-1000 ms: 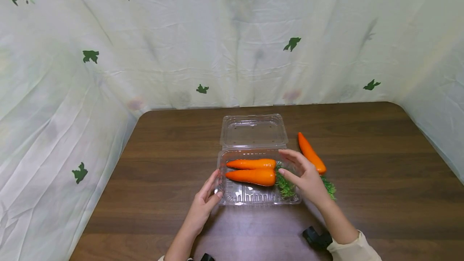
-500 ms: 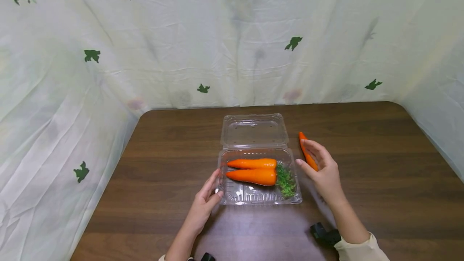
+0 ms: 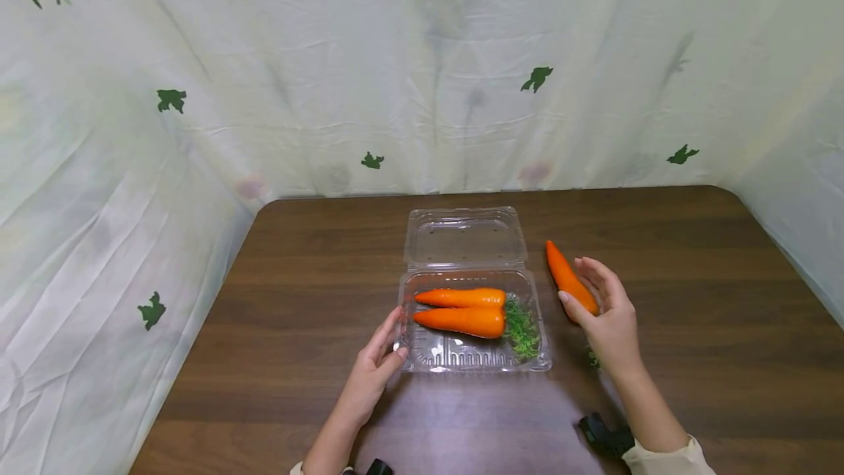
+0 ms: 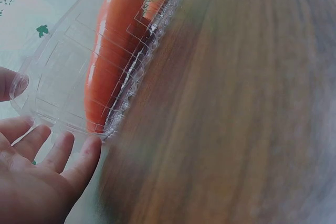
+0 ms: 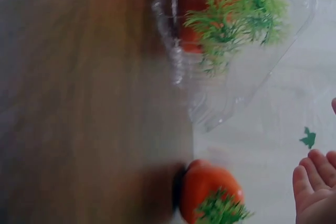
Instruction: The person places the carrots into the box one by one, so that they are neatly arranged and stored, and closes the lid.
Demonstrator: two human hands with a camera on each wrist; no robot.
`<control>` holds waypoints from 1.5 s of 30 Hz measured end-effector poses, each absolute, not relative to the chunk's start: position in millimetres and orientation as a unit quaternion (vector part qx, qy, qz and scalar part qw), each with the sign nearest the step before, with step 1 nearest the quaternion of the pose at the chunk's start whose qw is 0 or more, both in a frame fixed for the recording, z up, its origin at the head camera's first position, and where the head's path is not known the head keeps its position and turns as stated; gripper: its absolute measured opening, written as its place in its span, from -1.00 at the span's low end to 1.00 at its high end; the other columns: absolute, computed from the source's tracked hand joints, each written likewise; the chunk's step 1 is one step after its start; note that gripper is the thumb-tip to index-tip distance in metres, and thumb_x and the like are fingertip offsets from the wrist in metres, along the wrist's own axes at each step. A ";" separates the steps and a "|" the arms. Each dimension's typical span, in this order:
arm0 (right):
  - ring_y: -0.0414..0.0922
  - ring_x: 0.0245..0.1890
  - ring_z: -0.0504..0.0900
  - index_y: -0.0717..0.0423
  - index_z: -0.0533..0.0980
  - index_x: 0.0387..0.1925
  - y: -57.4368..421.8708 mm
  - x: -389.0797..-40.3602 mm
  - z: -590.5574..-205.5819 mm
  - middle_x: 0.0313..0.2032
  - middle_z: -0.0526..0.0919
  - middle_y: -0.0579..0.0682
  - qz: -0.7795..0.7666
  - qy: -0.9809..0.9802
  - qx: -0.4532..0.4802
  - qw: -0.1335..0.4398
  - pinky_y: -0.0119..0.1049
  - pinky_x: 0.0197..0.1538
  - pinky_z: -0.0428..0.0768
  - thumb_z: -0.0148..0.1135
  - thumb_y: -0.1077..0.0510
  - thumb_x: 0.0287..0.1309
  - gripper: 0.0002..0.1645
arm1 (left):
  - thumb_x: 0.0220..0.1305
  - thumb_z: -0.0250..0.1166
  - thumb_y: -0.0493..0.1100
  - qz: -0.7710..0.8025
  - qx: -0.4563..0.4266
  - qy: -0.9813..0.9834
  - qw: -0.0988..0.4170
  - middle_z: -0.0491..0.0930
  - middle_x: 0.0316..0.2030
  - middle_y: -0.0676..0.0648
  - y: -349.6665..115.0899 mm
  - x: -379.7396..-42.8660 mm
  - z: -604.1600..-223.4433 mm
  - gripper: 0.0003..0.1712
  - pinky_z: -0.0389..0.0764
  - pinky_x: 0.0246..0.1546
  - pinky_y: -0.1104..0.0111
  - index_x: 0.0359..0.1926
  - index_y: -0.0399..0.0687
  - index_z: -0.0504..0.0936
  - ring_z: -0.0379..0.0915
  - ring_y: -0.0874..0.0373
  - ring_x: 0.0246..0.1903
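Two carrots [image 3: 461, 321] lie side by side in a clear plastic clamshell box [image 3: 442, 363], green tops to the right. The box's lid [image 3: 464, 240] is laid back on the table. My left hand [image 3: 369, 369] rests against the box's left side, its thumb at the near corner; the left wrist view shows fairly straight fingers [image 4: 59, 153] by the wall. To the right of the box lies a third carrot [image 3: 567, 277]. My right hand [image 3: 613, 321] is over its leafy end, thumb and fingers spread apart. The right wrist view shows this hand raised above the carrot [image 5: 212, 182], partly out of frame.
The brown wooden table [image 3: 316, 277] has rounded far corners. A pale cloth [image 3: 448, 79] with green leaf prints hangs behind it and along both sides. A black wrist device [image 3: 605, 435] sits by the right sleeve [image 3: 669, 457].
My right hand has moved right, from over the leafy tops in the box to the third carrot outside it. My left hand has stayed at the box's left side.
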State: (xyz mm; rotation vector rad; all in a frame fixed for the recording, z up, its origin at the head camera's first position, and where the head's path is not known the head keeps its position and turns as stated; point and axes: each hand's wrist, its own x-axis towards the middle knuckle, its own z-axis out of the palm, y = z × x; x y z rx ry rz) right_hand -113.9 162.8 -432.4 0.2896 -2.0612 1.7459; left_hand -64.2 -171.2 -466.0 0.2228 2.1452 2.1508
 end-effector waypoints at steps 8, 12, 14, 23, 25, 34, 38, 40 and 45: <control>-0.19 0.07 0.39 0.32 0.28 0.13 173.8 -109.7 -442.3 0.03 0.44 0.14 0.583 -0.779 0.074 0.218 -0.40 0.10 0.31 0.29 0.49 -0.14 -0.28 | 0.21 0.13 -0.34 0.706 0.072 0.703 0.049 0.10 0.30 -0.15 -171.2 -63.9 -464.7 -0.32 0.28 0.05 0.43 0.34 -0.04 0.13 0.06 -0.10 0.23; -0.25 0.06 0.39 0.29 0.28 0.14 178.3 -108.7 -447.7 0.03 0.43 0.22 0.565 -0.794 0.058 0.216 -0.48 0.08 0.30 0.31 0.46 -0.15 -0.26 | 0.21 0.13 -0.34 0.707 0.073 0.701 0.049 0.09 0.30 -0.15 -171.4 -64.3 -465.0 -0.32 0.28 0.05 0.44 0.33 -0.05 0.13 0.05 -0.11 0.23; -0.28 0.07 0.38 0.29 0.27 0.15 180.3 -108.6 -451.8 0.03 0.43 0.23 0.549 -0.807 0.048 0.210 -0.52 0.07 0.30 0.32 0.42 -0.13 -0.26 | 0.21 0.13 -0.35 0.708 0.074 0.701 0.048 0.10 0.29 -0.16 -171.4 -64.5 -465.2 -0.32 0.28 0.05 0.45 0.33 -0.06 0.13 0.05 -0.11 0.23; 0.10 0.05 0.40 0.31 0.27 0.13 185.4 -109.5 -467.1 0.05 0.43 0.23 0.489 -0.857 0.002 0.163 -0.59 0.04 0.29 0.37 0.20 -0.10 -0.25 | 0.21 0.10 -0.39 0.707 0.072 0.702 0.052 0.11 0.29 -0.14 -170.3 -65.0 -466.9 -0.32 0.29 0.03 0.46 0.33 -0.03 0.14 0.07 -0.08 0.22; 0.13 0.04 0.39 0.34 0.27 0.12 185.3 -109.9 -468.0 0.04 0.43 0.26 0.490 -0.857 -0.001 0.160 -0.46 0.08 0.31 0.37 0.21 -0.10 -0.26 | 0.21 0.10 -0.39 0.707 0.073 0.702 0.051 0.12 0.29 -0.14 -170.2 -64.8 -466.7 -0.32 0.30 0.03 0.46 0.33 -0.03 0.14 0.07 -0.08 0.22; 0.16 0.05 0.39 0.36 0.26 0.11 186.2 -111.6 -470.4 0.04 0.40 0.32 0.499 -0.858 -0.029 0.120 -0.09 0.05 0.31 0.33 0.17 -0.04 -0.29 | 0.21 0.11 -0.37 0.706 0.076 0.702 0.051 0.12 0.29 -0.14 -170.7 -65.0 -466.8 -0.33 0.30 0.03 0.46 0.33 -0.03 0.14 0.06 -0.09 0.22; 0.16 0.06 0.38 0.35 0.26 0.11 186.6 -111.8 -470.9 0.05 0.39 0.32 0.500 -0.858 -0.040 0.110 -0.07 0.05 0.32 0.32 0.17 -0.03 -0.30 | 0.22 0.11 -0.35 0.707 0.076 0.701 0.052 0.12 0.29 -0.14 -171.0 -64.7 -466.4 -0.33 0.30 0.03 0.47 0.33 -0.02 0.14 0.06 -0.08 0.23; 0.17 0.05 0.39 0.35 0.26 0.10 187.1 -111.9 -471.6 0.05 0.39 0.33 0.501 -0.858 -0.045 0.106 -0.04 0.04 0.34 0.32 0.17 -0.02 -0.31 | 0.22 0.12 -0.34 0.707 0.075 0.701 0.052 0.12 0.29 -0.14 -171.0 -64.6 -466.1 -0.33 0.30 0.03 0.47 0.33 -0.02 0.14 0.05 -0.08 0.23; 0.18 0.01 0.42 0.32 0.28 0.09 188.2 -111.8 -472.7 0.03 0.41 0.33 0.492 -0.864 -0.056 0.092 -0.03 0.00 0.38 0.32 0.12 -0.01 -0.33 | 0.22 0.12 -0.33 0.707 0.072 0.701 0.052 0.12 0.29 -0.13 -171.1 -64.4 -465.6 -0.33 0.29 0.03 0.48 0.33 -0.03 0.14 0.05 -0.08 0.23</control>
